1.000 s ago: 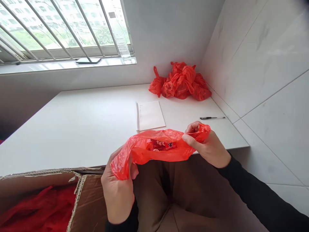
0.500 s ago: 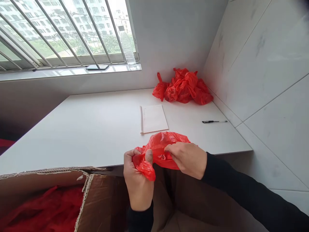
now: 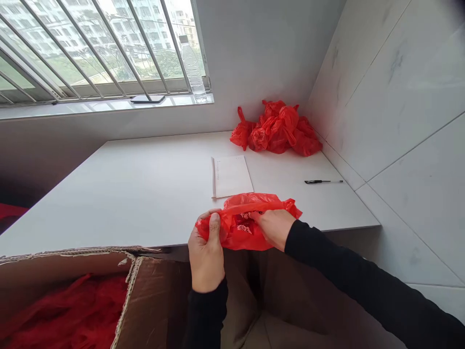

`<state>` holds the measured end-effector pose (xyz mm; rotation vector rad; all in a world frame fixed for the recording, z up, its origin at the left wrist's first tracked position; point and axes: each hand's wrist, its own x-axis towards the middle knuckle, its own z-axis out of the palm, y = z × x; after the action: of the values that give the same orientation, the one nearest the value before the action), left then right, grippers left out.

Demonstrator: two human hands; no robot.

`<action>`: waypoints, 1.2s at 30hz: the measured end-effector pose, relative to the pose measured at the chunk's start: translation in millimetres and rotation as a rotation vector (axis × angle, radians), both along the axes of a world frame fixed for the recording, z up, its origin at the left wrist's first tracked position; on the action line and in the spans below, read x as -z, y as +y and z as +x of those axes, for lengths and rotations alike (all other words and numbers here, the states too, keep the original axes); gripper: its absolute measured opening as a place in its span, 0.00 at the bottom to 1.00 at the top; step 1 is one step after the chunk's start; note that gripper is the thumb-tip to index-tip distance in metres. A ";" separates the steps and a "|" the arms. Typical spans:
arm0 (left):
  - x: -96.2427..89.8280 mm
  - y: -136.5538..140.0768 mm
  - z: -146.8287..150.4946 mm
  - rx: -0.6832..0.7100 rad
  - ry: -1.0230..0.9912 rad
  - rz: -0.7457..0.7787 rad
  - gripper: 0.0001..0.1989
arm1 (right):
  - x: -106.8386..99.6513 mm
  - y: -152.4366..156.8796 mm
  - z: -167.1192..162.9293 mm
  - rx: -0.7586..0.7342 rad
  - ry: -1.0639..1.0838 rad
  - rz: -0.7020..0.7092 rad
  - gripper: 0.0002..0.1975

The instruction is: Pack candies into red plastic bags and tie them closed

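Observation:
A red plastic bag hangs at the table's front edge, its mouth spread apart. My left hand grips the bag's left side, thumb on top and fingers wrapped behind. Into the opening reaches my right hand, with its fingertips largely hidden by the red plastic. Inside the bag, beside the right fingers, dark red packets with pale printed characters show; their exact kind is unclear.
Several knotted red bags lie at the table's back right. A white notepad and a black pen rest on the white table. A cardboard box holding red material stands left. The sill carries a bottle and phone.
The bag's mouth has widened, showing more of the printed contents. My right hand has gone deeper into it, and my left hand has shifted its hold along the bunched edge.

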<state>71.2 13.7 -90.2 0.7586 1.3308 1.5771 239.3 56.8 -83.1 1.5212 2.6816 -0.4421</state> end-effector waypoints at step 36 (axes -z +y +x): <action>-9.6 -22.6 -17.9 -0.008 0.840 0.274 0.08 | 0.5 -9.7 89.8 0.219 0.313 0.378 0.17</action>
<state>53.4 -8.9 -80.5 1.7138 1.6921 1.5129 329.0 47.1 -83.7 2.0128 2.9768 -0.1960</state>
